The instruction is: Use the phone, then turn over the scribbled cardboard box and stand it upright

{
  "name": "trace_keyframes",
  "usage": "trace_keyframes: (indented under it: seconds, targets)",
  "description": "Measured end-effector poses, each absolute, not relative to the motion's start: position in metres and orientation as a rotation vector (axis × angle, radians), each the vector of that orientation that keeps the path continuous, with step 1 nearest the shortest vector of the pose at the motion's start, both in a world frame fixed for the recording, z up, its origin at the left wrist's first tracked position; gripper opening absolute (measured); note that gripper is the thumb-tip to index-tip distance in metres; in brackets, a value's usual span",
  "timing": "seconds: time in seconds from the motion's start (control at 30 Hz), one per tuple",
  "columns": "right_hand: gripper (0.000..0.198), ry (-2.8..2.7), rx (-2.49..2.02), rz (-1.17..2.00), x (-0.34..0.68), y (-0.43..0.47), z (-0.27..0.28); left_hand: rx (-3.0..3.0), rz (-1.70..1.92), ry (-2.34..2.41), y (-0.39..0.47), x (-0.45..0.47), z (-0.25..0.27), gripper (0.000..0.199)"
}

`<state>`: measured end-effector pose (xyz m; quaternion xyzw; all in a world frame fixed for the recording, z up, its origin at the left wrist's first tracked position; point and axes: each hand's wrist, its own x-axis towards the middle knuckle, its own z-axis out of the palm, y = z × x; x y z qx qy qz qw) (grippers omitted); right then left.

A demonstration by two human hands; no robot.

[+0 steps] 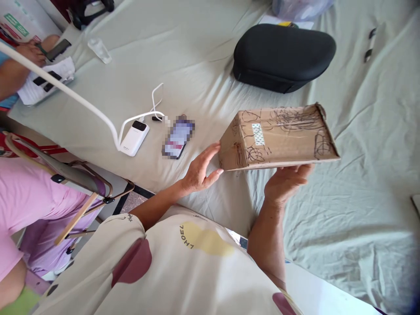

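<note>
Clock directions run from the middle of the view. At ten o'clock, a white package (36,19), cut off by the frame, bears a green block whose writing is too blurred to read; another person's hand (33,53) is beside it. At eight to nine, a pink-clothed person (33,192) is partly hidden by a chair. A white power bank (134,139), its print too fine to read, lies at nine, a pale tube crossing to its near end. Just right, a phone (179,138) has a pixelated screen.

At six, shirt (183,275) lettering seems to read "LHOEL". The left hand (201,169) is spread wide, fingertips at the left end of a cardboard box (285,135); whether they press cannot be told. The box sits at three, scribbled over, with a dotted patch; the right hand (287,183) holds it from below, some fingers hidden. A black case (285,54) stands at one, apart from the box. The worktop's (367,188) wrinkled cloth spreads right of the box, towards four. A pen (370,45) lies at two.
</note>
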<state>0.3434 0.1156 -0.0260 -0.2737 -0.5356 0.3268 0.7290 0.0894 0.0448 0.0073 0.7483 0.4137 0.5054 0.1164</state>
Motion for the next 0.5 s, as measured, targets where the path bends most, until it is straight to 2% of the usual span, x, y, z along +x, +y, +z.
trace_keyframes:
  seconds: [0.13,0.2,0.37,0.5]
  targets:
    - [0.064,-1.166,-0.605,0.685,0.345,0.113,-0.021,2.154,1.651,1.241,0.050,0.109,0.048,0.090]
    - [0.062,-1.179,-0.611,0.693,0.343,0.113,-0.022,2.205,1.656,1.285,0.051,0.120,0.062,0.090]
    - [0.056,-1.149,-0.572,0.744,0.337,0.112,-0.017,2.241,1.458,1.341,0.054,0.139,0.070,0.056]
    - [0.075,-1.068,-0.644,0.776,0.339,0.112,-0.007,2.378,1.569,1.199,0.063,0.142,0.064,0.033]
